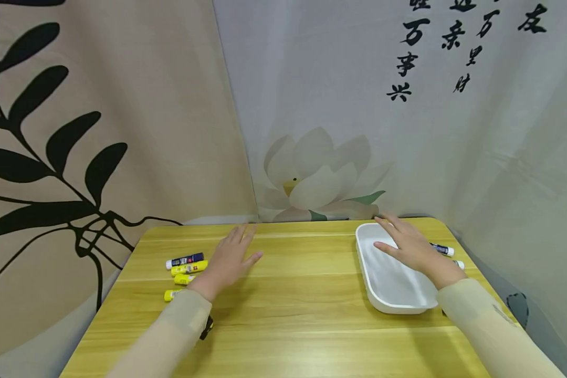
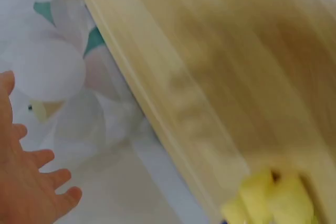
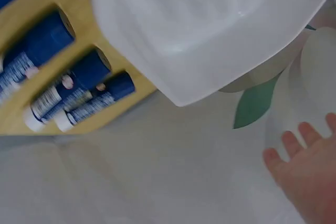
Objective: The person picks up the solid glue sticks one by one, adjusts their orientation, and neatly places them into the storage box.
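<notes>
My left hand point(image 1: 229, 262) is held over the left part of the table, fingers straight and thumb spread, holding nothing. Beside it lie a dark blue glue stick point(image 1: 185, 261) with a white end and several yellow glue sticks point(image 1: 189, 268), partly hidden by the hand and sleeve. In the left wrist view the yellow sticks point(image 2: 278, 200) look blurred. Over the white plastic tray point(image 1: 397, 278) my right hand point(image 1: 411, 249) spreads its fingers, also holding nothing. Several blue glue sticks point(image 3: 73, 87) with white ends lie beside the tray, mostly hidden by the right arm in the head view.
The wooden table point(image 1: 293, 299) backs onto a hanging cloth point(image 1: 312, 105) printed with a lotus, leaves and writing. A small black object point(image 1: 207, 328) shows from under the left sleeve; its kind is unclear.
</notes>
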`<state>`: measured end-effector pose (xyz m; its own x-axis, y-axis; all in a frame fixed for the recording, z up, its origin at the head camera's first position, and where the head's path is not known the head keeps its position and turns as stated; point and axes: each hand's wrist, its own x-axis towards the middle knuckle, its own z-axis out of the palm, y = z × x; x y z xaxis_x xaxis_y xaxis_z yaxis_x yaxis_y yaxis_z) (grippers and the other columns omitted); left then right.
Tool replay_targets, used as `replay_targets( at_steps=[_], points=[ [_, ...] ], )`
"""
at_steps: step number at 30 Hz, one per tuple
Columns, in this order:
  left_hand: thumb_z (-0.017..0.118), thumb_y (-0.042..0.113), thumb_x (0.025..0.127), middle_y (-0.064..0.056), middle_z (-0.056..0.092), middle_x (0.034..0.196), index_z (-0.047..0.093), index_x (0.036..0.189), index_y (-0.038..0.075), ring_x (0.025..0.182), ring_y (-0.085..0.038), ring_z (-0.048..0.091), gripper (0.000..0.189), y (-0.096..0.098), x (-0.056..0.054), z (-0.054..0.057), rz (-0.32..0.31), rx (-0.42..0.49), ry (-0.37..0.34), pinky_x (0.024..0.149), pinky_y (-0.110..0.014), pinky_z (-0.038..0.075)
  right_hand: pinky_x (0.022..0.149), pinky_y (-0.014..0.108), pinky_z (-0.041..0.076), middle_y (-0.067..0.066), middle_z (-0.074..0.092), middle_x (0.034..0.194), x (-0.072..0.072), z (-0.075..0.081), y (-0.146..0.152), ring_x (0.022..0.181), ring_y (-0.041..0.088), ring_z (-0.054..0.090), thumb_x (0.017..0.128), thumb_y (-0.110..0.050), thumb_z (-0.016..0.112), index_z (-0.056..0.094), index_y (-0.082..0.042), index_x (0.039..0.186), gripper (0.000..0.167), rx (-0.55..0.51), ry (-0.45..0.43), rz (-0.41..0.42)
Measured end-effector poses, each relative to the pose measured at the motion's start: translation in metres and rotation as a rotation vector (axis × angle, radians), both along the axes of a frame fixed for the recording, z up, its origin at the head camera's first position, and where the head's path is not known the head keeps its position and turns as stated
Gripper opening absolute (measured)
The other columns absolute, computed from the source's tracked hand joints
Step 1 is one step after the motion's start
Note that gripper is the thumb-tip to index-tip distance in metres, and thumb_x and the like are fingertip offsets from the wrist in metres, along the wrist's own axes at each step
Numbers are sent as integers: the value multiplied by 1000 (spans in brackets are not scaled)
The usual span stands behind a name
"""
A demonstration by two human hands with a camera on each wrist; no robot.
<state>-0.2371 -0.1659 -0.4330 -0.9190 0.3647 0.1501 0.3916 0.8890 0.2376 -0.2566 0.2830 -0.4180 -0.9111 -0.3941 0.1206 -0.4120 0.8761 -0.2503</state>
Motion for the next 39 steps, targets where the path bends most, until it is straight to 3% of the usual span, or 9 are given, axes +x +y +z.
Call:
replay_targets(
  at_steps=[4,9,15,20,23,29,35,39],
  points=[
    [44,50,96,-13,21,155,22,151,19,142,-36,21,68,21,3,-10,-36,93,-34,110,-58,25,106,65,22,21,25,151,2,-4,13,136,46,25,96,-53,43,26,-7,149,72,-48,-28,-90],
    [52,43,95,-9,32,151,28,149,19,137,-31,33,64,52,8,-26,-63,197,-120,109,-51,32,106,66,20,29,23,149,7,-10,32,135,50,20,94,-47,51,22,0,148,77,-142,-156,-211],
    [54,40,95,-9,38,146,28,149,21,129,-31,42,64,98,17,-44,-85,447,-374,103,-47,41,102,69,22,39,21,143,14,-21,51,130,57,20,94,-40,54,18,10,145,80,-207,-289,-351],
    [56,35,95,-10,49,131,37,144,18,108,-22,52,56,141,26,-53,-101,671,-566,87,-37,49,95,62,38,41,37,131,20,-29,62,118,55,39,96,-32,51,23,17,140,71,-223,-321,-420],
    [58,34,93,-5,55,117,46,137,16,96,-15,55,49,164,33,-56,-85,757,-643,76,-32,50,87,52,48,39,43,125,22,-32,66,108,49,49,97,-29,50,26,17,139,67,-236,-377,-464],
    [62,31,91,-2,58,96,57,121,13,81,-22,61,35,206,50,-54,13,870,-758,58,-31,46,73,38,56,37,45,121,24,-39,71,98,40,56,97,-19,47,26,15,139,58,-288,-457,-515],
    [64,24,89,-8,64,80,61,95,10,63,-16,58,15,239,64,-54,71,939,-823,50,-22,38,73,38,53,34,50,116,26,-45,70,95,37,54,94,-8,46,36,12,137,48,-289,-406,-520],
    [63,21,91,-11,65,77,57,85,8,59,-14,54,16,251,71,-55,82,982,-842,49,-22,37,67,32,49,27,54,103,31,-44,65,87,32,53,92,-6,47,38,12,135,47,-289,-359,-514]
  ],
)
